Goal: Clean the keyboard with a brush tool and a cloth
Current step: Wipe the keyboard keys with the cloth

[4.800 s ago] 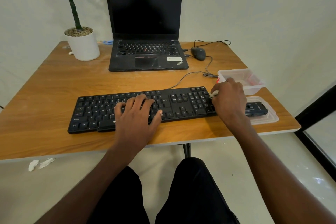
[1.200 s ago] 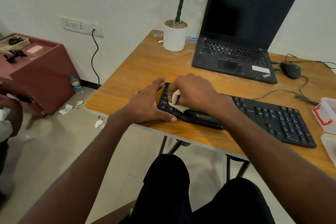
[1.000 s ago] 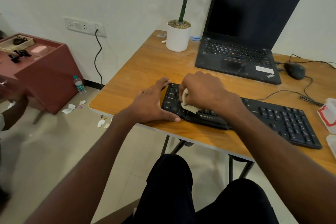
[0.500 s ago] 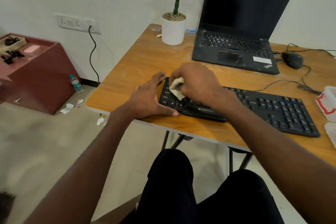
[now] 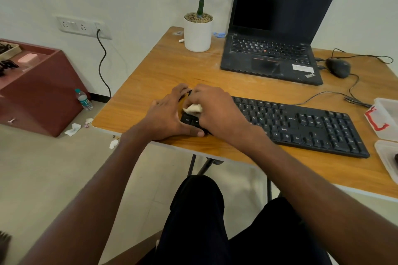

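While the head view looked down across the wooden surface (image 5: pixel 163 66), the black keyboard (image 5: pixel 301 125) lay near the front edge, running from the two hands at its left end towards the right. The right hand (image 5: pixel 215 109) was curled over that left end, its grip closed on a small wad of white cloth (image 5: pixel 193 108) pressed against the keys above the Ctrl key. The left hand (image 5: pixel 167 116) lay flat beside it, with the fingers extended along the keyboard's left edge and the thumb running along the front edge; its grip held nothing.

Behind the keyboard stood an open black laptop (image 5: pixel 277 28) with a dark screen. A white plant pot (image 5: pixel 197 32) stood just left of the laptop, and a black wired mouse (image 5: pixel 338 67) lay to its right, the cable trailing across the surface. At the right edge sat a clear plastic container (image 5: pixel 385 118) with a red mark on its side, and a clear lid (image 5: pixel 387 157) lay in front of it.

On the floor to the left stood a dark red cabinet (image 5: pixel 41 92), a plastic bottle (image 5: pixel 84 99) beside it, and scraps of white paper (image 5: pixel 73 129). A wall socket (image 5: pixel 81 27) with a black cord plugged in was mounted on the wall above.
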{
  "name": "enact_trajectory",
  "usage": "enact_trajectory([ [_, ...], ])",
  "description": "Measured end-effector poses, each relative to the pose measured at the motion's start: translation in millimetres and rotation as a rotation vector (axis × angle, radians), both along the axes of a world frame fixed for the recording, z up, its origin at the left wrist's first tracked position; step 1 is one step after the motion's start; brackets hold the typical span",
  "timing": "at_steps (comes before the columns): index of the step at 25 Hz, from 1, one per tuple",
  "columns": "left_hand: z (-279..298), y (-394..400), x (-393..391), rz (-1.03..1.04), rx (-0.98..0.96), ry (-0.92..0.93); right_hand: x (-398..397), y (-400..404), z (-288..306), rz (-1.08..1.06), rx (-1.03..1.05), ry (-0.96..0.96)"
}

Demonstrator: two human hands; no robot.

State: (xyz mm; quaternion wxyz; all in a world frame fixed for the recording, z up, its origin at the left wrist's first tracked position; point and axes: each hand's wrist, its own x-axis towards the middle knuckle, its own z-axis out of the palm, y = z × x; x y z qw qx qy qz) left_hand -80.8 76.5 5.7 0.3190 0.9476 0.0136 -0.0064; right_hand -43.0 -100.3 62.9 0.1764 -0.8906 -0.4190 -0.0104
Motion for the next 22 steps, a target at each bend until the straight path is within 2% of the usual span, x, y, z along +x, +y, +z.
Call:
enact_trajectory([
  [2, -1.2, 1.3, 0.6, -0.009, -0.003, -0.001, -5.5, -1.3, -3.2, 0.118, -0.078, 0.045],
  [3, -1.0, 1.4, 0.6, -0.004, -0.004, 0.004, -3.4, -6.8, -0.7, 0.11, -0.079, 0.07],
  [5, -0.8, 1.2, 1.0, 0.002, -0.007, 0.004, 8.4, -19.9, 4.9, 0.002, -0.082, 0.099],
  [7, -0.8, 0.1, 1.5, 0.001, -0.003, -0.003, 16.0, -26.1, 4.9, -0.103, -0.103, 0.043],
  [9, -0.3, 0.0, 1.1, 0.01, -0.006, -0.002, 10.3, -15.3, 0.9, -0.104, 0.02, 0.04],
  [11, 0.0, 0.4, 0.2, -0.001, -0.01, 0.001, 1.5, -4.0, -4.4, -0.013, 0.111, 0.125],
  [13, -1.3, 1.2, 0.1, -0.024, -0.004, -0.008, -3.6, -3.3, -3.6, 0.062, 0.023, 0.143],
  [17, -0.3, 2.7, 1.5, -0.027, -0.011, 0.025, 9.8, -30.9, 11.8, 0.015, -0.159, 0.193],
  [22, 3.5, 14.1, 1.4, -0.11, -0.129, 0.108, -2.7, -18.4, 5.6, -0.025, 0.007, 0.134],
])
